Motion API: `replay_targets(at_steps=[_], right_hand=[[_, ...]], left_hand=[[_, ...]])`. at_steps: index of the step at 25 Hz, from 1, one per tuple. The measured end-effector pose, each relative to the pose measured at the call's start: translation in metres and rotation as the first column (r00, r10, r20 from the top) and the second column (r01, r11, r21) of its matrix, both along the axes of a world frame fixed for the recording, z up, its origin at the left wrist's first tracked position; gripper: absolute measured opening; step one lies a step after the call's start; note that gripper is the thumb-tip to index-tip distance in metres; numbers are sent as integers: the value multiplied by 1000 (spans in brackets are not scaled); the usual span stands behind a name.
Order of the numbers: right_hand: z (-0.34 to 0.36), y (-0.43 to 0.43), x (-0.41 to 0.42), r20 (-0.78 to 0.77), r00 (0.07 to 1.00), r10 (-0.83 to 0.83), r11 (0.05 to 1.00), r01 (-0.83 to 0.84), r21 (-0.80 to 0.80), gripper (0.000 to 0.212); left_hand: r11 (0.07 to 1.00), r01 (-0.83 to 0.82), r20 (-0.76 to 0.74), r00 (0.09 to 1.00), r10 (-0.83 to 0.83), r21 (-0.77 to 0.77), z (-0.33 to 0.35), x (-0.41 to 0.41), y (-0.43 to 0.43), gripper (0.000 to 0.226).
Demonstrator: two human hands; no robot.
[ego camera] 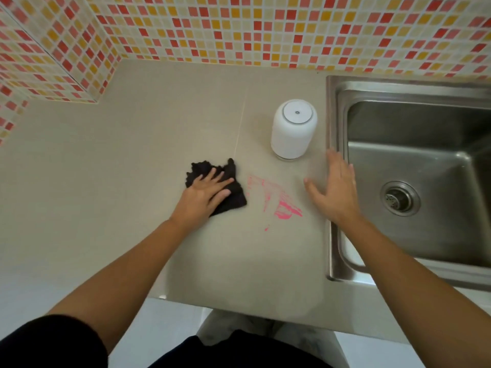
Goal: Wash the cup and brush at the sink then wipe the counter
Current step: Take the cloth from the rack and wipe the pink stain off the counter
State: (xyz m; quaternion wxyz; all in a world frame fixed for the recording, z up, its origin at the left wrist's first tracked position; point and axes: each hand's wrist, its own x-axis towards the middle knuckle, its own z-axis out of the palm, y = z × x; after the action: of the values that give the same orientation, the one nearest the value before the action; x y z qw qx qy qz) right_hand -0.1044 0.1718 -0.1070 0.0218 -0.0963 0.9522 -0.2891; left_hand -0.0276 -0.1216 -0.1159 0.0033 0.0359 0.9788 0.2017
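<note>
A white cup (293,130) stands upside down on the beige counter (119,168), just left of the sink. My left hand (206,193) presses flat on a crumpled black cloth (233,197) in the middle of the counter. Right of the cloth lies a smeared pink stain (276,200). My right hand (336,191) hovers with fingers straight and spread, holding nothing, between the stain and the sink's left rim. No brush is in view.
The steel sink (338,107) fills the right side, with its drain (398,199) in the basin. A mosaic tiled wall (239,30) runs behind the counter, and a tiled corner juts out at far left. The counter's front edge is near my body.
</note>
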Motion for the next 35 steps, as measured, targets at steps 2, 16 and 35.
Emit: replay_targets(at_steps=[2, 16, 35], right_hand=[[12, -15, -18, 115, 993, -10, 970, 38, -240, 101], [32, -47, -73, 79, 988, -130, 784, 152, -602, 99], [58, -16, -65, -10, 998, -57, 818, 41, -574, 97]], left_hand=[[974, 227, -8, 974, -227, -28, 0, 28, 14, 58], [924, -150, 233, 970, 68, 351, 27, -55, 111, 38], [938, 235, 93, 971, -218, -256, -4, 59, 107, 58]])
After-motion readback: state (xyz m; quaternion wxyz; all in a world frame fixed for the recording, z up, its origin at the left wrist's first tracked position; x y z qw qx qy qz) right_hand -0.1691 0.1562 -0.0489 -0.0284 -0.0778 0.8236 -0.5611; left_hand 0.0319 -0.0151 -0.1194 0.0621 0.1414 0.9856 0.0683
